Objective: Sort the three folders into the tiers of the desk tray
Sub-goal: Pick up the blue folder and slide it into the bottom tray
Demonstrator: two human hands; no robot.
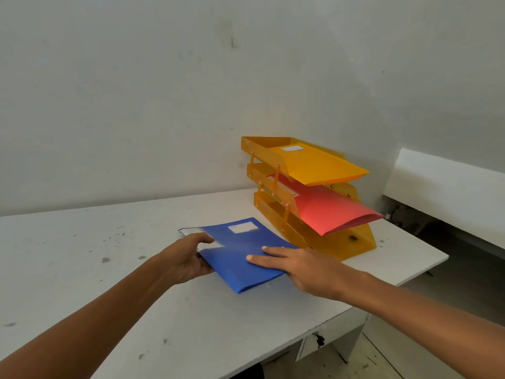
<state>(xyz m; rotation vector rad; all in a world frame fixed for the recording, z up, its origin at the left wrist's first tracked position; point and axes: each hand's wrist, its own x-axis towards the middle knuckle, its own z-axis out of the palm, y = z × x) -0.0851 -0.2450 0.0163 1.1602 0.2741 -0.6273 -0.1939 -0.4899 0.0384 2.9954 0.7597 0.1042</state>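
The blue folder [246, 255] lay flat on the white table [82, 269], just in front of the orange desk tray [360, 242]. The left hand [188, 258] gripped its left edge, thumb on top and fingers curled beneath. The right hand [303, 266] rested flat on the cover, fingers straight and spread, pressing rather than clasping. The folder bore a white label near its far edge, with pale paper showing at the far left corner. A yellow folder [317, 162] sat in the tray's top tier and a red folder [328, 209] in the middle tier, both jutting past the front. The bottom tier was partly hidden by the red folder. The label's print was too blurred to read.
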